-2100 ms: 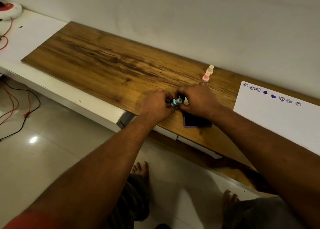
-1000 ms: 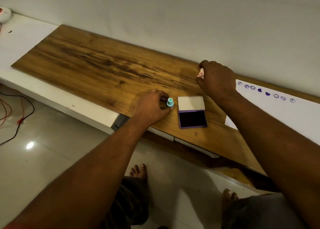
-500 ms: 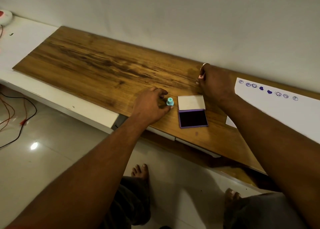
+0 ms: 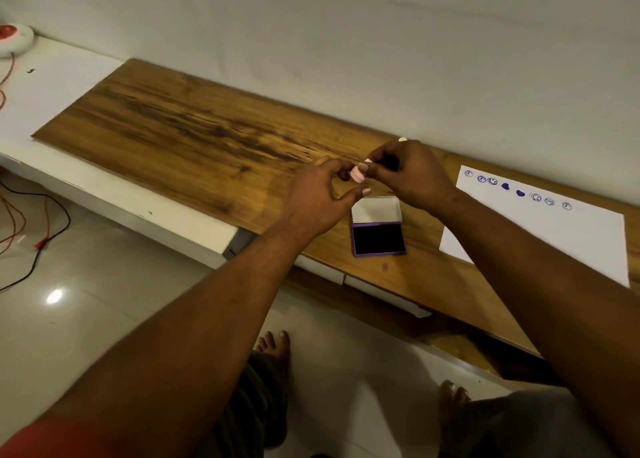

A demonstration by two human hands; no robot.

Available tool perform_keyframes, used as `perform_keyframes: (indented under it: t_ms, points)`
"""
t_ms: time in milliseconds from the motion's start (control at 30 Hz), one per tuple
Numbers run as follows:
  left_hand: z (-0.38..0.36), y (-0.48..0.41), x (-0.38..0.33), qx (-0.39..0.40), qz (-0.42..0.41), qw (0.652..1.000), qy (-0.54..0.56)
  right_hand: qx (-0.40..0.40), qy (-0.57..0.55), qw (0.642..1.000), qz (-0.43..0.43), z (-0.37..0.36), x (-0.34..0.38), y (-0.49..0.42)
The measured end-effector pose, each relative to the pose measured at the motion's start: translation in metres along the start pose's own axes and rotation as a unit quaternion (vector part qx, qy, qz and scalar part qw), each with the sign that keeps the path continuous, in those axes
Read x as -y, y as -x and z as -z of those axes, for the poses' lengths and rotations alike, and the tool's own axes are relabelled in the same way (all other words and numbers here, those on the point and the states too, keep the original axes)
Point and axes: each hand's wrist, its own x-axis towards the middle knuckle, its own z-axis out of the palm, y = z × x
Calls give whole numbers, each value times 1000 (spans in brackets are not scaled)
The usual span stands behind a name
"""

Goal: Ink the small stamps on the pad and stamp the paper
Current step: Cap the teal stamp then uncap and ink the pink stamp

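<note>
My right hand pinches a small pink stamp by the fingertips, in the air just behind the ink pad. My left hand is beside it with its fingers apart; the fingertips reach the stamp's left end and the thumb is spread below it. The purple ink pad lies open on the wooden board, its lid folded back. The white paper lies to the right with a row of purple prints along its far edge. The top of a cream stamp shows behind my right hand. The teal stamp is hidden.
The wooden board rests on a white counter against the wall. A white and red round device sits at the far left, with red and black wires on the tiled floor. My bare feet are below.
My right hand has lifted the pink stamp from near the wall and brought it over the pad. My left hand has let go of the teal stamp and risen to meet it.
</note>
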Motion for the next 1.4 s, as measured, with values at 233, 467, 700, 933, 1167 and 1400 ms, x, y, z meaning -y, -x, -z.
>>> perform_keyframes:
  t_ms: [233, 467, 700, 933, 1167, 1400]
  points:
    - [14, 8, -19, 2, -57, 998, 13, -28, -13, 999, -24, 18, 24, 45]
    - [9, 20, -23, 33, -73, 997, 11, -9, 67, 997, -28, 13, 21, 63]
    - [5, 20, -12, 64, -44, 997, 5, 83, 85, 993, 26, -3, -1, 60]
    - [2, 19, -4, 119, -9, 992, 39, 117, 95, 987, 58, -8, -13, 57]
    - [5, 21, 4, 158, 11, 984, 76, 148, 91, 982, 80, -5, -21, 59]
    - [1, 46, 22, 201, 41, 978, 29, 178, 105, 977, 58, 0, -39, 57]
